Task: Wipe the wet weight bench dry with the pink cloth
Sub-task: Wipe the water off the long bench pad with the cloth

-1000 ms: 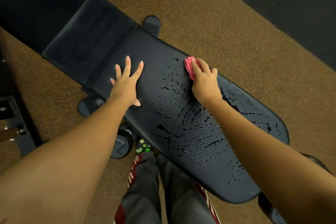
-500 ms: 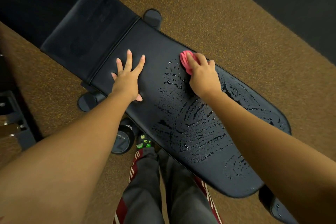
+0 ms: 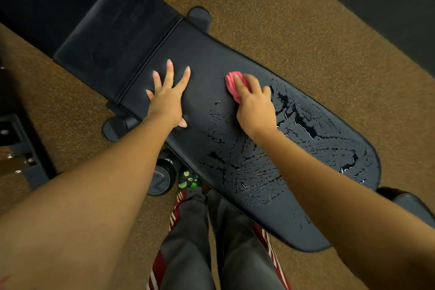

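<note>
Weight bench (image 3: 207, 59): diagonal, wet toward lower right

Right hand (image 3: 255, 108) grips bunched pink cloth (image 3: 231, 83) on the pad, centre frame. Left hand (image 3: 168, 99) flat, fingers spread, just left. Dumbbell (image 3: 161, 178) on brown carpet (image 3: 282, 19) below the near edge.

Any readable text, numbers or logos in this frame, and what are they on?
"7" (might be "Z"): large pale figure, tilted, on the dumbbell end on the floor beside the weight bench.
Small curved lettering along the rim of the same dumbbell end: too blurred to read.
Nothing else legible.
</note>
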The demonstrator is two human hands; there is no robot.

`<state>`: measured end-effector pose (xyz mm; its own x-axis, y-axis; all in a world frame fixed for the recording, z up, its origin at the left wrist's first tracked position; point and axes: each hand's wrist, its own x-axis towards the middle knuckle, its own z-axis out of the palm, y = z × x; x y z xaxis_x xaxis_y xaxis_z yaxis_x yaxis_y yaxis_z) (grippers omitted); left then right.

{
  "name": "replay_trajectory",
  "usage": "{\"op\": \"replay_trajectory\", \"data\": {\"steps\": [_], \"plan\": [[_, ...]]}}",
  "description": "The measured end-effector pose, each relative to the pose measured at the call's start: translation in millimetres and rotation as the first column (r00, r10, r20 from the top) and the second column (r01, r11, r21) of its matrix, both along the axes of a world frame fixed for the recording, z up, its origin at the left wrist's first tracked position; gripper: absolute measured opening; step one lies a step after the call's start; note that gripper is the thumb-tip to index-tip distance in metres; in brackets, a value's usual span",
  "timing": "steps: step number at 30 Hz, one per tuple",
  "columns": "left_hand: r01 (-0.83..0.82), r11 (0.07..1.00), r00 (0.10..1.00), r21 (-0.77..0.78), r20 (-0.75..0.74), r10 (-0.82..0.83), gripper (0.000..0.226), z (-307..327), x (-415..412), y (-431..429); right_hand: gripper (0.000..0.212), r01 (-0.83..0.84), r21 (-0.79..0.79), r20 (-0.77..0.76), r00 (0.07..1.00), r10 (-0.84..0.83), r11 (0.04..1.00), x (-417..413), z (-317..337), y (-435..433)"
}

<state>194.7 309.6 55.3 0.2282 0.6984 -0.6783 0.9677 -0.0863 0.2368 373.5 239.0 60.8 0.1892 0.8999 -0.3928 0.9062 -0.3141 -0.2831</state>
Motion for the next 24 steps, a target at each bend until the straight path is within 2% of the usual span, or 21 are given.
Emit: {"op": "replay_trajectory", "data": {"steps": [4,9,14,17,24], "plan": [[0.008,1.000,1.000,-0.006,-0.004,-0.008,0.130,-0.1,0.1,-0.7,0.064,0.004,-0.014,-0.031,0.999,-0.005,1.000,-11.5,2.6,16.8],[0.007,1.000,1.000,-0.013,0.004,-0.007,0.130,1.2,-0.5,0.1,0.067,-0.186,-0.054,-0.022,0.982,0.185,0.981,-25.0,3.6,-15.2],[0.002,1.000,1.000,-0.009,0.015,-0.002,0.129,0.7,-0.5,0.3,0.069,0.019,-0.112,-0.017,1.000,-0.021,0.993,0.6,8.2,0.7],[0.002,1.000,1.000,-0.015,0.016,-0.002,0.129,1.1,0.3,0.5,0.069,0.047,-0.114,-0.022,0.998,-0.050,0.992,-8.6,8.3,19.7],[0.014,1.000,1.000,-0.026,0.002,-0.014,0.129,3.1,0.3,1.5,0.070,-0.202,-0.138,-0.082,0.978,0.193,0.969,-41.8,10.0,-27.9]]}}
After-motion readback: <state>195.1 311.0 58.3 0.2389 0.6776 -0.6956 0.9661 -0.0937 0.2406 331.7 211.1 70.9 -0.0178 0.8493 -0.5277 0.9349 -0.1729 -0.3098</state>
